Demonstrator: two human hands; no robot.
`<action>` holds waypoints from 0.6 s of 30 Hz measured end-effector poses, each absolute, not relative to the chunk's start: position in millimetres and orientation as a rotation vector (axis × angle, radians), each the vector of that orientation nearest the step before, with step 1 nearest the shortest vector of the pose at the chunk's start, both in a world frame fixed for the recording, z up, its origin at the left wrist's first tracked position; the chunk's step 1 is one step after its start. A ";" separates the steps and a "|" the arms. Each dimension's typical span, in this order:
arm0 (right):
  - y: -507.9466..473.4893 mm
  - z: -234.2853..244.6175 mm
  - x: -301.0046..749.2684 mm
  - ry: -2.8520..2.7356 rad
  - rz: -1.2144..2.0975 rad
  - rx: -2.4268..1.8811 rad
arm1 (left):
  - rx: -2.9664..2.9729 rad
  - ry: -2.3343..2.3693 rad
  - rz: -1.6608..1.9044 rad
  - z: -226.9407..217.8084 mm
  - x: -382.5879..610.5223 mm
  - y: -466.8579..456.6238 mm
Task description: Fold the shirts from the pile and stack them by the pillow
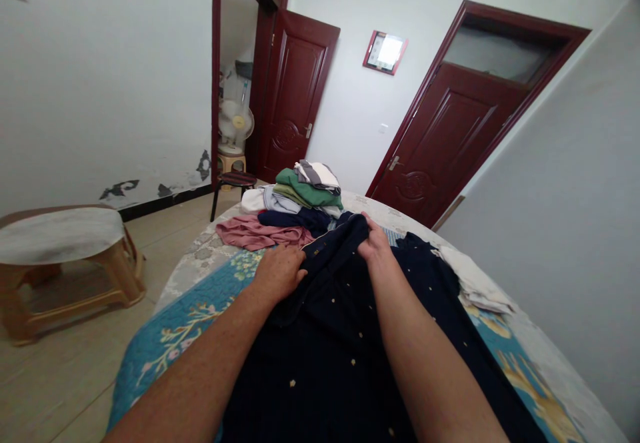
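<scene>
A dark navy shirt (330, 363) with small light motifs lies spread over the table in front of me, its collar end facing away. My left hand (281, 271) grips the collar's left side, fingers curled over the cloth. On the right of the collar, my right hand (374, 239) pinches the fabric between thumb and fingers. A small label shows inside the collar between the hands. Just beyond them is a pile of clothes: a pink garment (260, 231), a navy one (300, 219), a green one (305, 189) and a grey-and-white one (320, 175).
White folded cloth (475, 279) lies at the table's right side. A blue floral cloth (170, 336) covers part of the patterned tablecloth (187, 263). A brown stool (75, 296) stands left, a dark stool (235, 179) behind the table. Further back are a fan (235, 123) and two doors.
</scene>
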State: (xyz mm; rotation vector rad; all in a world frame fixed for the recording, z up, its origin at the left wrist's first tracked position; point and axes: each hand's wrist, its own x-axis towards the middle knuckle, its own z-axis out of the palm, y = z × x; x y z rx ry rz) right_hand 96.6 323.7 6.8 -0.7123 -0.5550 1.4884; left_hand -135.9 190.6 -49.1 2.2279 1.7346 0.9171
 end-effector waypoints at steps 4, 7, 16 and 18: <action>319.3 10.1 95.0 -0.576 1.474 -0.724 | 2.073 1.897 0.800 -59.0 -140.7 195.5; 316.2 7.8 97.3 -0.583 1.495 -0.732 | 2.047 1.958 0.711 -60.3 -141.8 196.1; 312.8 0.9 113.1 -0.594 1.452 -0.765 | 1.941 1.555 0.835 -55.5 -141.7 200.1; 313.7 1.8 115.0 -0.583 1.438 -0.759 | 1.834 1.360 0.860 -52.7 -140.5 199.1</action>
